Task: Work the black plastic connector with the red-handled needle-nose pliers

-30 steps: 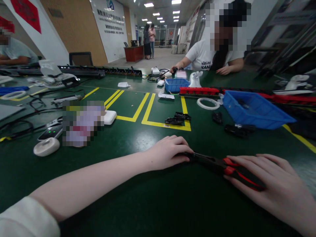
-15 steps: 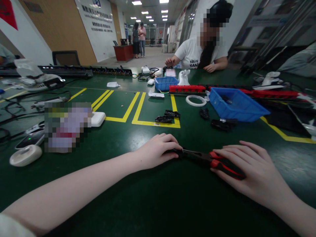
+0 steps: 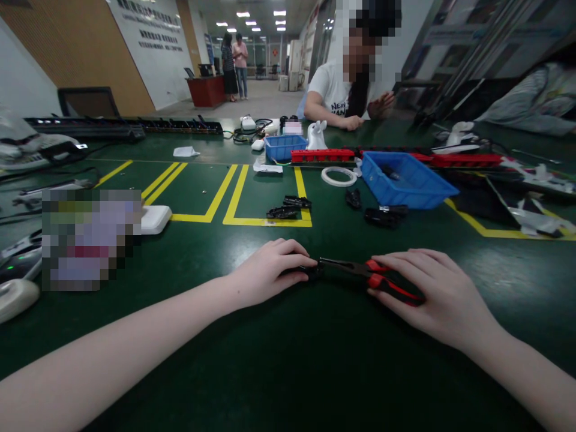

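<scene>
In the head view, my left hand (image 3: 276,268) is closed around a small black part (image 3: 310,272), mostly hidden by the fingers. My right hand (image 3: 429,288) is wrapped round the red and black handles of long-nose pliers (image 3: 357,268). The tips of the pliers point left and meet the end of the black part; whether they pinch it is too small to tell. Beyond my hands, black parts (image 3: 288,207) lie by a yellow tape outline, and more black pieces (image 3: 386,216) lie to the right.
A blue bin (image 3: 405,189) stands on the green table (image 3: 288,372), with a smaller blue bin (image 3: 285,147) and a roll of white tape (image 3: 338,176) near it. At left are a blurred-out object (image 3: 90,240) and a white box (image 3: 155,219). A co-worker (image 3: 342,90) sits across the table.
The whole scene has shifted left as the head turned slightly right. Both hands keep their hold, with the pliers still at the black part. The co-worker opposite has moved their hands.
</scene>
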Demonstrator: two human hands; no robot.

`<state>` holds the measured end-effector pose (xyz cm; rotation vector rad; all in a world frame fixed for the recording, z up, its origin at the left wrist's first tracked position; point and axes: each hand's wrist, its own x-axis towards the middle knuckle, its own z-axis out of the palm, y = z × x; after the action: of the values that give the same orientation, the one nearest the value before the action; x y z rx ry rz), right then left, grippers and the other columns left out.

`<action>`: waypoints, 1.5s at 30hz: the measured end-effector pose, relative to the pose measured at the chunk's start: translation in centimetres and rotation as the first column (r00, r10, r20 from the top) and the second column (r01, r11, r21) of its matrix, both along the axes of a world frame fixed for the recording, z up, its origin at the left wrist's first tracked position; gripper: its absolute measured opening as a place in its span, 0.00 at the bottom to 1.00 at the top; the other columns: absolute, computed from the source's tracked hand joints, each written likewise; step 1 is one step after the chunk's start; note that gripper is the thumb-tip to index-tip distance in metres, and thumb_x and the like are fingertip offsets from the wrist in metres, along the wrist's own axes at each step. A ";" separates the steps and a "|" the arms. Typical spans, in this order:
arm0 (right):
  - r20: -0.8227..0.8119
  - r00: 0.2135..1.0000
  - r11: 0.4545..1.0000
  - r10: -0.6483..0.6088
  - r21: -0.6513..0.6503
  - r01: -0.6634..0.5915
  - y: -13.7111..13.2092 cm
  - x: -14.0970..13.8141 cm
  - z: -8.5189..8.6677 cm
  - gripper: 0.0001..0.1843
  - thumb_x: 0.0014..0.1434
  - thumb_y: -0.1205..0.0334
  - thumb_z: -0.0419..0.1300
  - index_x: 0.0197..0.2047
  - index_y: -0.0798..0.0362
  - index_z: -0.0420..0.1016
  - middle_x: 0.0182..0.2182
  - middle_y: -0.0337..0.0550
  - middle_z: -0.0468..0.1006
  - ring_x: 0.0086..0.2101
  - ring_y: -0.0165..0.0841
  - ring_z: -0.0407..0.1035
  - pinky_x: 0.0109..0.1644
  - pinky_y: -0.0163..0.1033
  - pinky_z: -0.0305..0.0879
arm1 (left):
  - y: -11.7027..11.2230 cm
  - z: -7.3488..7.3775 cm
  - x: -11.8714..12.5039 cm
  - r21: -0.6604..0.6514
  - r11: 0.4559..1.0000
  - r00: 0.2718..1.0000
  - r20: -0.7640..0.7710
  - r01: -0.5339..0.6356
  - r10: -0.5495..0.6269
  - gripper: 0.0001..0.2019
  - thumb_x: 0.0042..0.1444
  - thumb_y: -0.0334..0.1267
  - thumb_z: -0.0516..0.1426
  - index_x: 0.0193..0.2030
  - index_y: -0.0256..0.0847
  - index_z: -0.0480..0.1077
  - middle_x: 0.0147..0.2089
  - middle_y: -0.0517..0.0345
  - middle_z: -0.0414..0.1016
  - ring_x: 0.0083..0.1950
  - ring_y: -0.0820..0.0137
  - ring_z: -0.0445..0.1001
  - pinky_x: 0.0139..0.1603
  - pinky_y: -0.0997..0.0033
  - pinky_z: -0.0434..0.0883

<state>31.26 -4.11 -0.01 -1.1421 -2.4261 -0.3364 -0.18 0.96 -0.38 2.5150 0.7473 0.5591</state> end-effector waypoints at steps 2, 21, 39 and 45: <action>-0.016 0.999 0.999 -0.028 -0.032 0.027 -0.1 0.0 0.0 0.18 0.65 0.53 0.58 0.56 0.49 0.68 0.46 0.52 0.79 0.42 0.46 0.75 0.43 0.55 0.72 | -0.1 0.1 0.0 -0.005 1.000 1.000 -0.001 0.004 -0.004 0.15 0.65 0.29 0.58 0.58 0.41 0.71 0.58 0.50 0.73 0.58 0.61 0.72 0.58 0.54 0.73; 0.102 0.993 0.998 0.058 -0.009 -0.057 0.1 -0.3 -0.1 0.20 0.67 0.51 0.57 0.55 0.56 0.68 0.45 0.55 0.77 0.42 0.43 0.73 0.42 0.46 0.69 | -0.8 0.5 -0.1 -0.010 0.998 0.998 -0.013 0.060 -0.060 0.13 0.64 0.33 0.59 0.55 0.43 0.73 0.69 0.50 0.66 0.70 0.57 0.64 0.71 0.43 0.60; 0.029 0.995 0.979 0.091 -0.183 -0.085 -0.4 -1.5 0.1 0.18 0.69 0.54 0.53 0.56 0.55 0.67 0.48 0.56 0.78 0.48 0.47 0.73 0.52 0.55 0.68 | -0.9 0.4 0.0 -0.010 0.998 0.997 0.034 0.066 -0.066 0.08 0.60 0.38 0.64 0.45 0.41 0.74 0.62 0.50 0.71 0.64 0.58 0.69 0.70 0.46 0.60; 0.032 0.995 0.979 0.098 -0.183 -0.091 -0.5 -1.4 0.0 0.21 0.68 0.47 0.55 0.52 0.56 0.70 0.45 0.55 0.79 0.44 0.44 0.74 0.44 0.48 0.70 | -0.9 0.5 0.1 0.012 0.997 0.997 0.035 0.074 -0.075 0.05 0.62 0.36 0.62 0.44 0.40 0.75 0.60 0.51 0.72 0.61 0.60 0.71 0.63 0.53 0.67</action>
<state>29.81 -4.61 -0.01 -1.0988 -2.5798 -0.1110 -0.12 0.07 0.11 2.5242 0.6363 0.5809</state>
